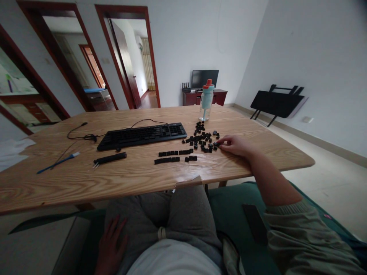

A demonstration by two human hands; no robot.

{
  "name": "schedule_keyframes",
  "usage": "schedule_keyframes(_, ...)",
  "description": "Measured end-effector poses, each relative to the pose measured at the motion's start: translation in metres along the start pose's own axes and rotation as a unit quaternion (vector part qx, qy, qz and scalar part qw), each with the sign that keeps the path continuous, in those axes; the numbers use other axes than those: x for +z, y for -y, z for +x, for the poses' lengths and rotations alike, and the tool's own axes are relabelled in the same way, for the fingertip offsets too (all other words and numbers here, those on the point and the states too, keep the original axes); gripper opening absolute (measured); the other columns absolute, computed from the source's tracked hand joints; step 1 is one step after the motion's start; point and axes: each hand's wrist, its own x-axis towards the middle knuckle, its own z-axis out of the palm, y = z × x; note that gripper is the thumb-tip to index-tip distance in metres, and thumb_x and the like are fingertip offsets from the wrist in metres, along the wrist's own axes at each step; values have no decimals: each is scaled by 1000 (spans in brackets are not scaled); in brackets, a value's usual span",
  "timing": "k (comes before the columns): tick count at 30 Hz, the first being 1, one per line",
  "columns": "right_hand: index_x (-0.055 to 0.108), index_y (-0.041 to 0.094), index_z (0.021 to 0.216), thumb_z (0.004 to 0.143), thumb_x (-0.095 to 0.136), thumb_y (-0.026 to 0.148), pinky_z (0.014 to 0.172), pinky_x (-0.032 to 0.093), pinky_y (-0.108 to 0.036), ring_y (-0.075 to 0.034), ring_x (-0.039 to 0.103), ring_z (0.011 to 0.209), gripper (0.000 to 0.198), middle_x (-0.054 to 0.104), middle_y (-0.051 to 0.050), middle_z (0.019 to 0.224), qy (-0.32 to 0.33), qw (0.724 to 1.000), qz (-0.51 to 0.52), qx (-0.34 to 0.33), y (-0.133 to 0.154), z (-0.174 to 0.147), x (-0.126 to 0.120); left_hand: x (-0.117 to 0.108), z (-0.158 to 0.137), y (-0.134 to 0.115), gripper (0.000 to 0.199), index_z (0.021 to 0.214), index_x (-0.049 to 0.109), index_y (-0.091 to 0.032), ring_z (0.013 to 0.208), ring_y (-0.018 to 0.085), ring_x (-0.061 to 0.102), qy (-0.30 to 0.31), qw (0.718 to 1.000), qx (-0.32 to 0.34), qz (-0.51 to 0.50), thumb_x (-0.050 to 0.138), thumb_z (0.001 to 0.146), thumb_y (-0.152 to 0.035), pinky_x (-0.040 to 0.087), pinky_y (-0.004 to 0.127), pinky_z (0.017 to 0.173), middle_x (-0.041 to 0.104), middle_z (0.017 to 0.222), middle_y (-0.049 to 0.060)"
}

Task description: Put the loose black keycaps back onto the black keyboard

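Note:
My right hand (233,145) rests at the right edge of a scattered pile of black keycaps (203,138), its thumb and forefinger closed on a keycap (217,143). Fingers slightly spread, my left hand (113,240) lies flat on my left thigh with nothing in it. Two short rows of keycaps, the farther row (168,153) and the nearer row (167,160), are lined up left of the pile. Behind them is a black keyboard (142,135); whether any of its keys are off is too dark to tell.
A clear bottle with a red cap (207,101) stands behind the pile. To the left lie a blue brush (57,163), a black tool-like bar (110,157), a coiled cable (90,137) and white paper (14,152). A dark phone-like slab (254,223) is on the green seat.

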Motion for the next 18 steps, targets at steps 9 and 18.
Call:
schedule_keyframes(9, 73, 23, 94, 78, 70, 44, 62, 44, -30, -18, 56, 67, 27, 68, -5, 81, -62, 998, -12, 26, 5, -4, 0, -2, 2, -5, 45, 132, 61, -26, 142, 35, 41, 7, 999, -29, -20, 49, 91, -39, 43, 60, 109, 50, 151, 10)
schedule_keyframes(18, 69, 21, 99, 78, 66, 31, 66, 46, -31, -18, 57, 70, 23, 71, -6, 93, -75, 997, -6, 0, 4, -3, 3, 0, 1, -6, 44, 134, 58, -28, 142, 36, 41, -7, 1000, -10, -7, 47, 92, -38, 41, 60, 110, 48, 152, 10)
